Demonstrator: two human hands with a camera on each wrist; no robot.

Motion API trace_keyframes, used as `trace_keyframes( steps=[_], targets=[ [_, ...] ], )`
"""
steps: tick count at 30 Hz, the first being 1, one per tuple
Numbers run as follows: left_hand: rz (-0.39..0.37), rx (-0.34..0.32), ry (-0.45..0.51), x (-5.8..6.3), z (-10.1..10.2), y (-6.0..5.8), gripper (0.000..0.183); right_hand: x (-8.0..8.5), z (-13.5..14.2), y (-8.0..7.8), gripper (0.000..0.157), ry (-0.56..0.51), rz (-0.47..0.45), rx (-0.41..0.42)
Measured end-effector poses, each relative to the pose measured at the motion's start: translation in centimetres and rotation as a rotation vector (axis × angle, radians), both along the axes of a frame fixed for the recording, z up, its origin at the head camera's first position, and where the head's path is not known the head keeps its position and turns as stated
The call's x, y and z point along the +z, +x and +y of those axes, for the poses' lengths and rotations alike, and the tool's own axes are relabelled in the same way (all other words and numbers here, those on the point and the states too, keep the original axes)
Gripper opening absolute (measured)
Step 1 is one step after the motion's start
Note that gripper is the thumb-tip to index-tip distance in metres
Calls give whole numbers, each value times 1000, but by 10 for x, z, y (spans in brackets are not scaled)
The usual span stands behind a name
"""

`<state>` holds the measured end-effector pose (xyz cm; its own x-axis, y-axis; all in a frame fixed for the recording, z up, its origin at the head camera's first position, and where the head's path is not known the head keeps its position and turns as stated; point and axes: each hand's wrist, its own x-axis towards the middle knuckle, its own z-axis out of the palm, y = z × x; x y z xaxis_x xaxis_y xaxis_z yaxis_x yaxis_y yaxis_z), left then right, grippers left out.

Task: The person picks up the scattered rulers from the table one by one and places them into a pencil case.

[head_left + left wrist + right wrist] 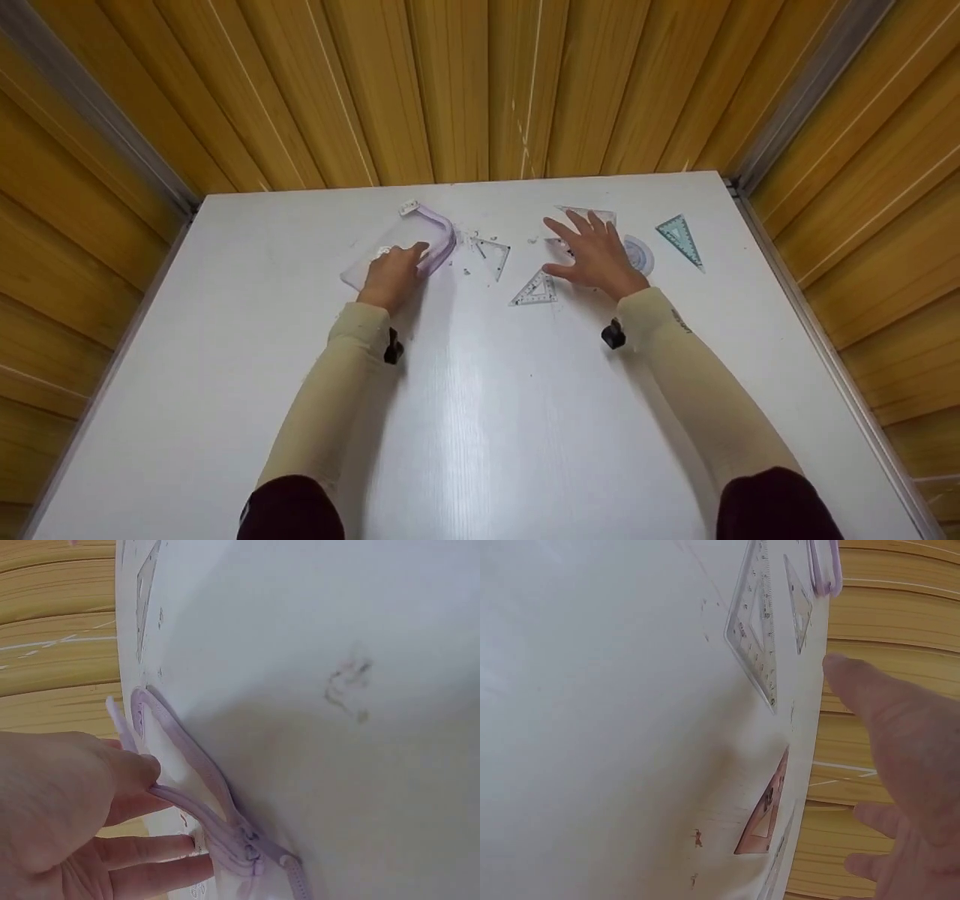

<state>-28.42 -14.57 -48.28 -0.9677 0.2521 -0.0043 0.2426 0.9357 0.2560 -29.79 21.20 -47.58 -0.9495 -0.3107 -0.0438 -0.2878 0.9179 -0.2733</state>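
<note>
At the left, my left hand (391, 277) pinches the opening edge of a clear pouch with a lilac zip (448, 238). In the left wrist view, the thumb and a finger hold one strip of the zip (184, 802), and the zip's sides stand apart. My right hand (600, 259) spreads its fingers above several set squares, holding nothing. Below its thumb lies a clear set square (535, 298). A reddish set square (769, 814) is partly hidden by that hand in the head view. Another clear set square (592, 213) lies beyond the fingertips.
A small clear set square (500, 259) lies between the pouch and the right hand. Right of that hand are a bluish round-edged protractor (641, 255) and a teal set square (681, 241). The white table (487, 420) ends at a yellow wood-patterned wall (450, 90).
</note>
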Motion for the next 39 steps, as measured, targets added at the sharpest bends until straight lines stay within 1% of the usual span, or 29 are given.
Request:
trace_keyframes(
  steps=[4,6,11,16,22,28,34,39],
  targets=[
    [-17,15,52,-1,-1,-3,46,-2,1,1,87,-6,-14,-6],
    [-13,26,61,-1,-2,-4,47,-2,2,1,87,-9,-15,-2],
    [4,80,111,0,-2,-4,47,-1,4,3,85,-13,-12,4],
    [27,135,196,-1,-2,-3,47,-2,4,4,83,-13,-18,-12],
    [46,201,330,-2,-3,-3,40,-3,3,3,82,-15,-23,-29],
    [31,282,450,-4,-3,-5,29,-1,-2,2,82,-19,-26,-25],
    [24,333,610,-7,-4,-7,25,0,-8,2,83,-35,-26,-28],
    [45,361,716,-11,-3,-6,25,-1,-12,-1,85,-55,-21,-20]
  ],
)
